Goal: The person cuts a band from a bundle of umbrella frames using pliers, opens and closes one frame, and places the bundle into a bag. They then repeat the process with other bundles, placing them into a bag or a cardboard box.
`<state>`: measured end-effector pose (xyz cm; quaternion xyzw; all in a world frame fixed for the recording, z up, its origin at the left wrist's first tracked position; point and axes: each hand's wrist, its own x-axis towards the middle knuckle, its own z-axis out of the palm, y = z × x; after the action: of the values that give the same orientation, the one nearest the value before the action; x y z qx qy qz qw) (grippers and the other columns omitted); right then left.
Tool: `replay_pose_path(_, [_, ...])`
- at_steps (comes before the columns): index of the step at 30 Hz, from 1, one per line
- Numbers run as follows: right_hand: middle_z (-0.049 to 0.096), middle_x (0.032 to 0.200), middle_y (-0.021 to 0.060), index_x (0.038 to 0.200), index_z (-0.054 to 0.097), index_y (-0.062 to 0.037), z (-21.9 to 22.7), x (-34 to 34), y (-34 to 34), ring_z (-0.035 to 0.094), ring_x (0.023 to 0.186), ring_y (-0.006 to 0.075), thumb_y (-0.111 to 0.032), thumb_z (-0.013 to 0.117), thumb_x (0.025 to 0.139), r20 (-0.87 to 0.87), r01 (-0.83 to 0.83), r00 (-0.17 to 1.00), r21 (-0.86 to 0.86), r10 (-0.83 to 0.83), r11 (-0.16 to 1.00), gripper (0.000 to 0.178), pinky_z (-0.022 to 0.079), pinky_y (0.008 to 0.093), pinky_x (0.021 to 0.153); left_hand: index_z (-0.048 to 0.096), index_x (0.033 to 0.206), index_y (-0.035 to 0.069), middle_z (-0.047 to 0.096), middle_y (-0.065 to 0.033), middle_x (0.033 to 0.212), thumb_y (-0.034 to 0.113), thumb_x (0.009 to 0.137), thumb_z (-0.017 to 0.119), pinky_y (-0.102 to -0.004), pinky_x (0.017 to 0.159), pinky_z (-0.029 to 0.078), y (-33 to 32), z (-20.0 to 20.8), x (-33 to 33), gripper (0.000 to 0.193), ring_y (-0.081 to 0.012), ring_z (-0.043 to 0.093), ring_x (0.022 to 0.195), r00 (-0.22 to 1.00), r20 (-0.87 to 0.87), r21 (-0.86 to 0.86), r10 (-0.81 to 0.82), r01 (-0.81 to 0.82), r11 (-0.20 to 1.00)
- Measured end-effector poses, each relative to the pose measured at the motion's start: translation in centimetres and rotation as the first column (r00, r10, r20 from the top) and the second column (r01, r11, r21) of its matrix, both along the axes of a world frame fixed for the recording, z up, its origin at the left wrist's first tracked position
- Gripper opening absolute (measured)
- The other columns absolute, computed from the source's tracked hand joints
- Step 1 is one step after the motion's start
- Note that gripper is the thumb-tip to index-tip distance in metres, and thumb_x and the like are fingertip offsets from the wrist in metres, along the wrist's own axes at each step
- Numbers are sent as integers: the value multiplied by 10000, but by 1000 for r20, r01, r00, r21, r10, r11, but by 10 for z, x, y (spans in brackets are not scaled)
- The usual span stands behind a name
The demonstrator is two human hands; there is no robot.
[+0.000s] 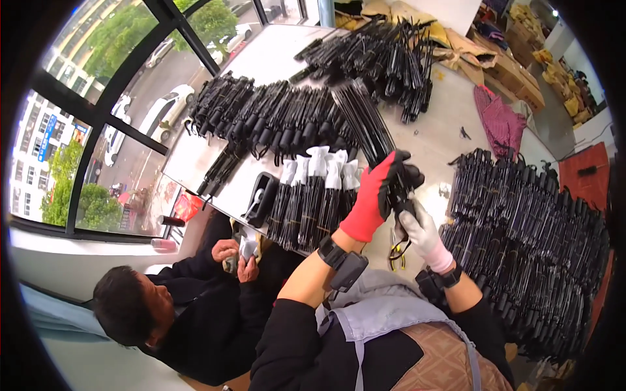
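My left hand point(378, 192), in a red and black glove, is closed around a black folding umbrella frame point(365, 124). Its slim ribs fan up and to the left above the table. In a white and pink glove, my right hand point(422, 233) grips the lower end of the same frame, near its dark handle, where a black strap hangs; its fingertips are partly hidden. Pliers with yellow handles point(396, 255) lie on the table just below my hands. Left of my left wrist stand several tied bundles of frames point(306, 212) with white wrappings point(318, 161) on their tops.
Piles of black umbrella frames lie along the window side point(274, 117), at the far end point(385, 58) and on the right point(521, 241). A black case point(262, 199) sits near the left edge. A co-worker point(189, 306) sits at left, handling something white. A maroon cloth point(499, 120) lies far right.
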<state>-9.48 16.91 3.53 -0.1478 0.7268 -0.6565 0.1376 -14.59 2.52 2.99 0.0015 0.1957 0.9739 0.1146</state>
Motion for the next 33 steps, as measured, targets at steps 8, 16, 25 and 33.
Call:
replay_pose_path(8, [518,697,4,954,521,-35,19,6,12,441,516,64,-356,490,992,333,66,943,-235,16,970,325,356,214,474,578,1096,1,634,-85,754,236,921,630,-320,599,535,25,22,-3,298,-203,640,640,995,96,-127,31,-18,992])
replay_pose_path(16, [450,610,-45,915,508,-74,-17,-2,26,367,473,30,-327,459,1007,-91,242,965,-54,-246,969,273,273,198,420,555,1042,58,563,-53,682,258,872,696,-315,476,473,61,37,-13,298,-163,556,519,992,65,-208,111,-95,973])
replay_pose_path(25, [555,933,65,1228,512,37,16,-70,51,530,764,139,-237,336,1028,-232,437,823,-326,-519,838,382,436,282,635,472,1215,48,610,-43,909,107,825,728,-289,651,514,88,95,-33,470,-123,605,777,855,-496,-228,153,-297,927])
replay_pose_path(33, [538,1238,127,1309,454,65,-37,-99,90,515,1153,239,-188,346,1011,-804,511,557,134,-209,849,405,423,353,963,543,1052,24,617,-65,796,245,883,677,-284,583,480,104,76,-25,309,-118,598,668,847,-491,-646,203,-510,568])
